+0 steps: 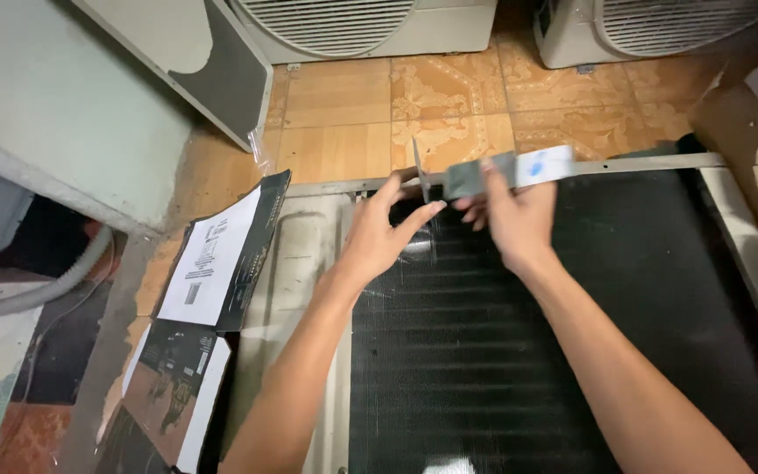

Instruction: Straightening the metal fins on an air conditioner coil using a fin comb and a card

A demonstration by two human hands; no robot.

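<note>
A large black finned coil panel point(519, 351) in a pale metal frame point(633, 163) lies flat on the floor in front of me. My left hand point(382, 230) rests at its far edge, fingers spread, touching a thin upright metal bracket point(419, 167). My right hand point(506, 211) grips a small grey metal piece point(475, 175) at that same top edge. A white and blue sticker point(544, 165) sits on the frame just right of my right hand.
A flattened black cardboard box with a white label point(212, 259) lies left of the panel. Two white fan units point(353, 26) point(651, 26) stand at the back on orange tiles. A grey hose point(37, 290) curves at the left; a brown box point(747, 149) stands right.
</note>
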